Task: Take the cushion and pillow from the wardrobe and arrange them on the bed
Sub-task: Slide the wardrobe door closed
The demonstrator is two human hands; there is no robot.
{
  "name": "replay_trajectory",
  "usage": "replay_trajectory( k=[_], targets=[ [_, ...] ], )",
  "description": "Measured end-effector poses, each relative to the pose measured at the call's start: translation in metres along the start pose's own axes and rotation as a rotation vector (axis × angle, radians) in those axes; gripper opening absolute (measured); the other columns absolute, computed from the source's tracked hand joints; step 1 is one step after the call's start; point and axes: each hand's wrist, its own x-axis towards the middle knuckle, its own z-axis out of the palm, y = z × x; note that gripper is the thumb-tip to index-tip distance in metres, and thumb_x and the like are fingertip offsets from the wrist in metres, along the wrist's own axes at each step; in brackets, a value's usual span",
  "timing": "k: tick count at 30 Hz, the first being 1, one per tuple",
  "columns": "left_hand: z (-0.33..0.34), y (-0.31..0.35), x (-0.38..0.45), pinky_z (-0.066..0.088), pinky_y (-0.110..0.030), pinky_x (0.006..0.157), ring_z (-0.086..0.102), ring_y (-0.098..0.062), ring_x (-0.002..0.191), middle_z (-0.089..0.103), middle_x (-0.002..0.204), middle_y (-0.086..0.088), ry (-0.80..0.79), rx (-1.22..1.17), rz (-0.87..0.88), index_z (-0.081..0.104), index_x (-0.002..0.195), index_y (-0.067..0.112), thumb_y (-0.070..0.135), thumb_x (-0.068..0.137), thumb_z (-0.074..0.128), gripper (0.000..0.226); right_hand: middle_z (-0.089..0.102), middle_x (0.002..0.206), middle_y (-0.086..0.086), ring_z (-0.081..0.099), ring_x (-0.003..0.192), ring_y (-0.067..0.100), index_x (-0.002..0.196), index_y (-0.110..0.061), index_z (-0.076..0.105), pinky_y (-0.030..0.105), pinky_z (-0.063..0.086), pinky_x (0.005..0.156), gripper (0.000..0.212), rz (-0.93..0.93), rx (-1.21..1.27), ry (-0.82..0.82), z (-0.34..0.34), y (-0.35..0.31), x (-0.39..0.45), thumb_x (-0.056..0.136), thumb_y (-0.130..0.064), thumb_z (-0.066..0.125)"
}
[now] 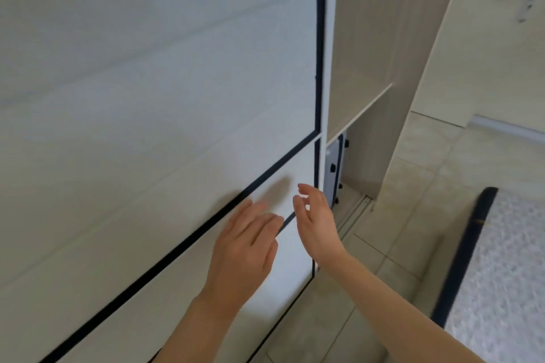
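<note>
The wardrobe door (147, 97) fills my left and centre. My left hand (244, 250) lies flat against it low down, and my right hand (317, 221) hangs just beside it at the door's right edge, fingers apart. Right of that edge the wardrobe stands uncovered, with a shelf (361, 109) inside and a sliding track (352, 215) at its foot. The floor (413, 171) stretches further right, and the bed (501, 274) sits at my far lower right.
</note>
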Motion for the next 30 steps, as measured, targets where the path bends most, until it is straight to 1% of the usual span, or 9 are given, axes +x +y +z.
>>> replay_trajectory(
  k=[1, 3, 6, 8, 12, 15, 19, 25, 30],
  targets=[
    [-0.004, -0.002, -0.001, 0.044, -0.048, 0.106, 0.062, -0.031, 0.116, 0.074, 0.105, -0.01, 0.012, 0.037, 0.024, 0.073, 0.102, 0.002, -0.003, 0.092, 0.049, 0.026, 0.038, 0.145, -0.004, 0.043, 0.124, 0.008, 0.143, -0.022, 0.035, 0.023, 0.036, 0.098, 0.048, 0.004, 0.029, -0.007, 0.004, -0.006, 0.004, 0.1, -0.044, 0.034],
    [-0.013, -0.012, 0.0, 0.035, -0.051, 0.113, 0.051, -0.033, 0.133, 0.069, 0.126, -0.01, 0.031, 0.162, -0.031, 0.068, 0.115, 0.006, -0.001, 0.091, 0.049, 0.032, 0.027, 0.155, -0.004, 0.035, 0.134, 0.009, 0.149, -0.022, 0.024, 0.022, 0.029, 0.101, 0.059, 0.012, 0.073, -0.018, 0.011, -0.018, 0.011, 0.099, -0.051, 0.03],
    [-0.022, -0.025, 0.001, 0.015, -0.051, 0.121, 0.027, -0.03, 0.149, 0.043, 0.156, -0.007, -0.035, 0.431, -0.147, 0.051, 0.143, 0.011, 0.006, 0.093, 0.049, 0.05, 0.01, 0.161, -0.004, 0.018, 0.145, 0.012, 0.154, -0.023, 0.008, 0.02, 0.017, 0.105, 0.068, 0.018, 0.096, -0.021, 0.02, -0.031, 0.024, 0.097, -0.056, 0.029],
    [-0.019, -0.027, -0.002, 0.005, -0.05, 0.122, 0.015, -0.026, 0.153, 0.026, 0.164, -0.005, -0.112, 0.576, -0.154, 0.04, 0.152, 0.014, 0.015, 0.096, 0.048, 0.056, 0.002, 0.163, 0.001, 0.008, 0.148, 0.015, 0.154, -0.021, 0.001, 0.022, 0.012, 0.108, 0.071, 0.033, 0.117, -0.021, 0.025, -0.036, 0.029, 0.098, -0.054, 0.031],
    [-0.007, -0.032, -0.006, -0.003, -0.051, 0.122, 0.005, -0.025, 0.154, 0.014, 0.167, -0.001, -0.149, 0.744, -0.147, 0.03, 0.156, 0.023, 0.025, 0.1, 0.047, 0.059, 0.001, 0.162, 0.01, 0.003, 0.149, 0.023, 0.153, -0.014, -0.003, 0.035, 0.005, 0.12, 0.077, 0.02, 0.153, 0.01, 0.036, -0.044, 0.035, 0.097, -0.049, 0.036],
    [-0.001, -0.035, -0.004, -0.004, -0.052, 0.122, 0.005, -0.026, 0.154, 0.013, 0.167, -0.001, -0.151, 0.812, -0.134, 0.026, 0.157, 0.025, 0.029, 0.101, 0.05, 0.062, -0.008, 0.162, 0.01, -0.007, 0.149, 0.02, 0.152, -0.015, -0.01, 0.034, -0.002, 0.12, 0.079, 0.007, 0.143, 0.03, 0.042, -0.042, 0.037, 0.097, -0.051, 0.034],
    [0.011, -0.036, 0.002, -0.002, -0.055, 0.121, 0.005, -0.03, 0.154, 0.012, 0.168, -0.003, -0.186, 0.877, -0.11, 0.023, 0.158, 0.026, 0.033, 0.095, 0.064, 0.075, -0.026, 0.159, 0.001, -0.025, 0.143, 0.01, 0.15, -0.022, -0.022, 0.033, -0.009, 0.116, 0.082, 0.041, 0.217, 0.021, 0.045, -0.037, 0.046, 0.096, -0.057, 0.028],
    [0.038, -0.031, 0.027, -0.007, -0.059, 0.119, -0.002, -0.034, 0.154, 0.002, 0.168, -0.006, -0.219, 0.922, -0.077, 0.018, 0.159, 0.026, 0.035, 0.095, 0.061, 0.078, -0.027, 0.159, -0.002, -0.025, 0.141, 0.005, 0.15, -0.025, -0.022, 0.029, -0.008, 0.11, 0.085, 0.057, 0.246, 0.039, 0.025, -0.025, 0.075, 0.094, -0.061, 0.03],
    [0.07, -0.02, 0.061, -0.008, -0.059, 0.119, -0.008, -0.036, 0.153, -0.007, 0.168, -0.01, -0.228, 0.896, -0.062, 0.013, 0.16, 0.023, 0.034, 0.098, 0.053, 0.075, -0.026, 0.159, -0.005, -0.024, 0.142, 0.005, 0.15, -0.028, -0.021, 0.029, -0.006, 0.113, 0.08, 0.082, 0.249, 0.041, -0.004, -0.013, 0.109, 0.095, -0.06, 0.029]
  ],
)
